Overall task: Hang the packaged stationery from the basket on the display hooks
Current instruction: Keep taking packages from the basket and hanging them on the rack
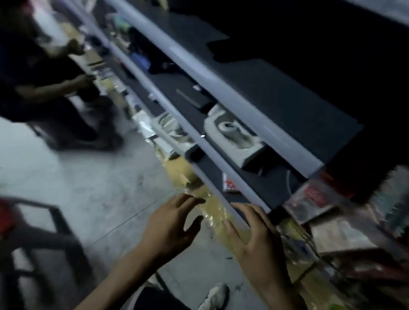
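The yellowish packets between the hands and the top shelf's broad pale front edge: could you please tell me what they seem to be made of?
Packets: thin clear plastic film, glossy, judging by the bright glints and wrinkles; the yellowish contents are too blurred to tell. Shelf edge: a smooth, matt, pale strip, likely plastic or painted metal; the blur leaves it open.

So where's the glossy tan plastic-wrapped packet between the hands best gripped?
Likely its long side edges, one hand from each side: the tan packet sits flat under the grey shelf rail, with left hand and right hand flanking it.
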